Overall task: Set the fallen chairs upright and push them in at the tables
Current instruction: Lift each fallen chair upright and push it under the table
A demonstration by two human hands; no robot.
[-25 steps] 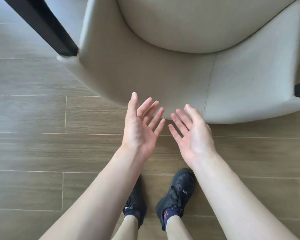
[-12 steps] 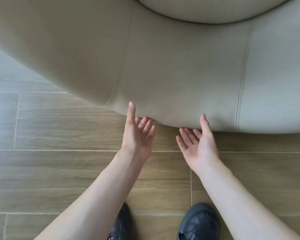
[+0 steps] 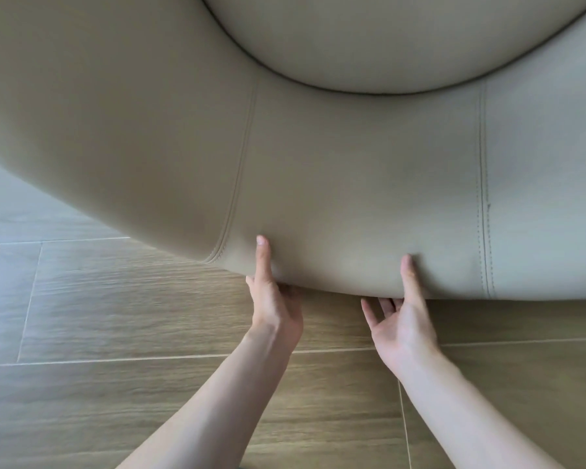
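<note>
A beige upholstered chair lies fallen on the wood floor and fills the upper part of the head view; its round seat cushion shows at the top. My left hand holds the near curved edge of the backrest, thumb on top and fingers tucked underneath. My right hand holds the same edge a little to the right, thumb pressed on the upholstery and fingers reaching under it. The fingertips of both hands are hidden beneath the chair.
Wood-look floor planks spread out below and to the left of the chair. No table or other chair is in view.
My head and both hands have come closer to the chair. The hands went from open in the air to the backrest edge, and the fingers have now slid under it.
</note>
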